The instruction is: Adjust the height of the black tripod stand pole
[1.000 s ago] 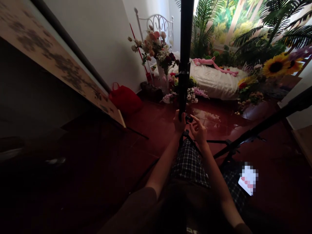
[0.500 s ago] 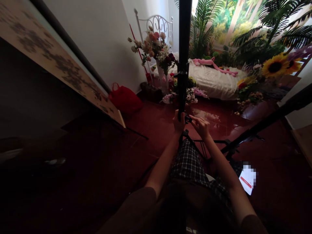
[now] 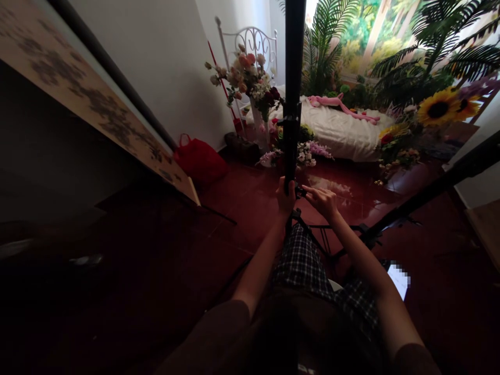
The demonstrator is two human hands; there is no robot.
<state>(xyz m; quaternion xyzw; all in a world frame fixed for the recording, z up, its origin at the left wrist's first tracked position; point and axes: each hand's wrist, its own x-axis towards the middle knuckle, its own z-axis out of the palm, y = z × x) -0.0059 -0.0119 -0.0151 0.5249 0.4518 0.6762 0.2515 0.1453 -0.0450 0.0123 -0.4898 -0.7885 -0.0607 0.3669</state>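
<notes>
A smooth, black tubular pole (image 3: pixel 291 140), seen just beyond checked cloth (image 3: pixel 300 260), is wrapped by the closed grip of the left hand (image 3: pixel 286 195). The right hand (image 3: pixel 323 202) is held at a small dark knob (image 3: pixel 300 191); whether it is pinched cannot be told. Pale lettering (image 3: pixel 307 369) is cropped.

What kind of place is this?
Likely a photo studio or staged set, though I can't be certain: a bright woodland scene at the back, a white bed dressed with flowers, and a black pole in front.
</notes>
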